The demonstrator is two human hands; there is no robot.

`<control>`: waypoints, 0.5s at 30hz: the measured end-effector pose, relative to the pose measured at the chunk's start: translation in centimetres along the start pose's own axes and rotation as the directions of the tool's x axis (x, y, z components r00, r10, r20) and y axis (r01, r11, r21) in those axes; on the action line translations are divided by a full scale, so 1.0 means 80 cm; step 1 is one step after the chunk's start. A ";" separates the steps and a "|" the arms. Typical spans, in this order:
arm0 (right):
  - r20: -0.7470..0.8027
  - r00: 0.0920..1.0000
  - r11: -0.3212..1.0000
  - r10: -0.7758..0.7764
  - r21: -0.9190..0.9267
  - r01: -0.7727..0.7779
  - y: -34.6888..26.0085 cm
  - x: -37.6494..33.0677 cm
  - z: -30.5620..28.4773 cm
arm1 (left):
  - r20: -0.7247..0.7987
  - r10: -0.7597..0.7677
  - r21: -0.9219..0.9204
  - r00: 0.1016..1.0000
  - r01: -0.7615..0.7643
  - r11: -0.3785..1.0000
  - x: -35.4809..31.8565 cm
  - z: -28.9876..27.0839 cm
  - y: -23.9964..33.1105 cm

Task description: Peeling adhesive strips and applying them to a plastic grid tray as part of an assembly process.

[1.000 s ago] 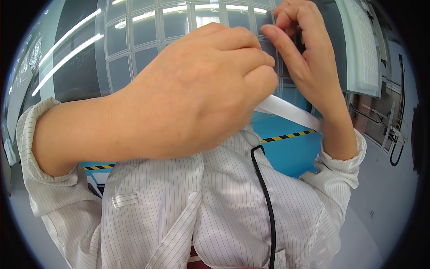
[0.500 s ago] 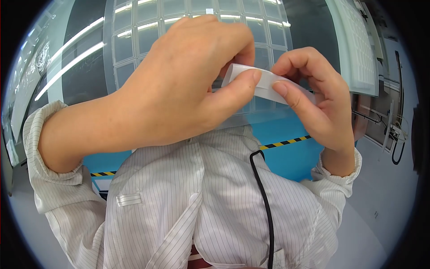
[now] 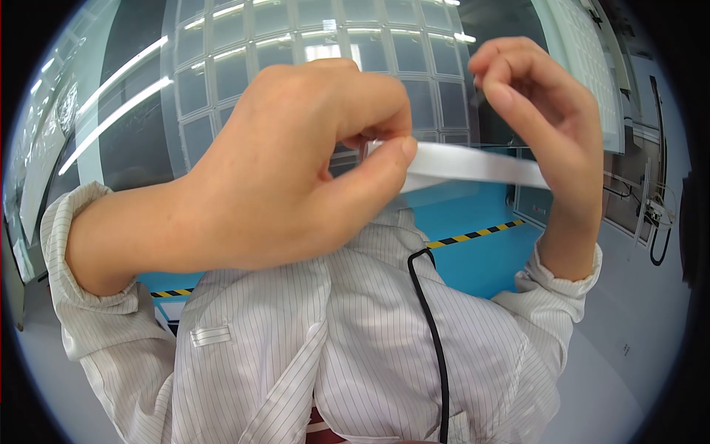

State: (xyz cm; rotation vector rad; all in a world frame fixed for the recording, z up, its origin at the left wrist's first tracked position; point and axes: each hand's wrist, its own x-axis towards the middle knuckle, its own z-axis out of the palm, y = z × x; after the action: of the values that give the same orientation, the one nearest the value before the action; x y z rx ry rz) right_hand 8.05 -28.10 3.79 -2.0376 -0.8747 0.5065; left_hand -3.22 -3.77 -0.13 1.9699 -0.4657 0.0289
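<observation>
Pinching the white strip (image 3: 473,164) between left hand (image 3: 296,170) thumb and forefinger, we note the right hand (image 3: 551,133) has lifted, fingers loosely curled above its far end.

Bright even light; ceiling strip lights (image 3: 118,81) glare; near hands soft; fisheye edges bend.

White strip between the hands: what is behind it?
Behind the white strip, a gridded panel and blue floor show. The left hand covers the strip's near end.
</observation>
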 end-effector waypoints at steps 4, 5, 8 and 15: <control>0.047 0.999 0.997 -0.005 -0.072 0.008 0.038 0.031 -0.004 | 0.014 0.195 0.020 0.981 -0.195 0.981 0.003 0.003 -0.012; 0.066 0.997 0.992 -0.030 -0.117 0.037 0.041 0.033 -0.004 | 0.019 0.223 0.058 0.975 -0.224 0.973 0.005 0.003 -0.012; 0.068 0.978 0.980 0.195 -0.064 -0.191 -0.005 0.040 0.005 | 0.047 0.260 0.131 0.965 -0.264 0.956 0.013 0.006 -0.014; 0.092 0.973 0.964 0.210 -0.186 -0.190 -0.014 0.046 0.006 | 0.038 0.302 0.283 0.952 -0.300 0.911 0.022 0.017 -0.032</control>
State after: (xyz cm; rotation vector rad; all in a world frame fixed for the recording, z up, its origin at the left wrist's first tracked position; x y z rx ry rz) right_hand 9.84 -24.68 4.32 -2.2930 -0.8059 0.6800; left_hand -0.97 -4.60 -2.54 2.1596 -0.7965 0.3144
